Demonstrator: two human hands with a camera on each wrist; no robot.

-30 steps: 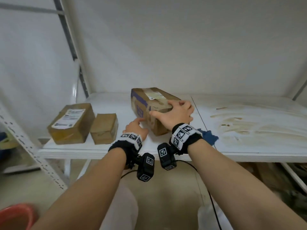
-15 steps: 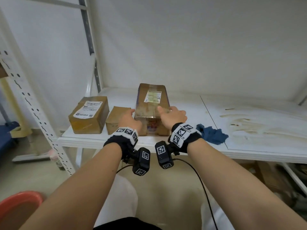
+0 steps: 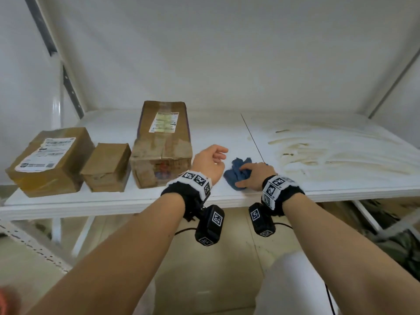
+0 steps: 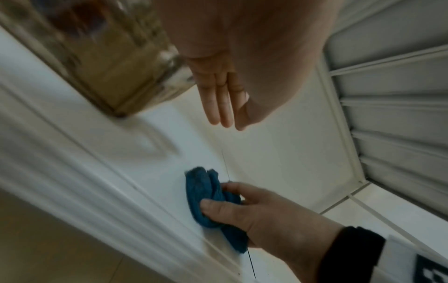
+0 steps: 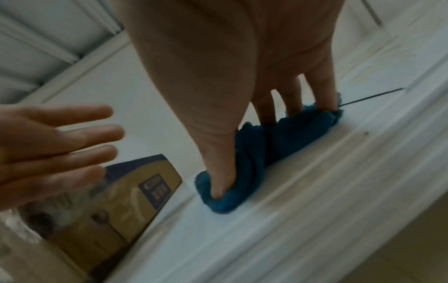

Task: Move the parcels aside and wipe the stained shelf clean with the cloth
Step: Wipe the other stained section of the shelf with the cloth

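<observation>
Three brown parcels stand in a row on the left of the white shelf (image 3: pixel 218 135): a labelled box (image 3: pixel 50 160), a small box (image 3: pixel 106 167) and a long taped box (image 3: pixel 162 142). A crumpled blue cloth (image 3: pixel 236 176) lies near the front edge, right of the long box. My right hand (image 3: pixel 254 176) grips the cloth (image 4: pixel 198 191), thumb and fingers dug into it (image 5: pixel 290 134). My left hand (image 3: pixel 211 159) hovers open between the long box and the cloth, touching nothing, fingers straight (image 4: pixel 220 103). Brownish smeared stains (image 3: pixel 329 155) cover the right board.
A thin seam (image 3: pixel 252 137) divides the left board from the stained right board. Grey slotted uprights (image 3: pixel 70 89) stand at the back left and one (image 3: pixel 391 83) at the back right. Clutter (image 3: pixel 386 230) lies under the shelf on the right. The underside of another shelf is overhead.
Both hands have let go of the long box, which now stands beside the small box. My right hand has moved right onto the cloth; my left hand has drawn off the box, open.
</observation>
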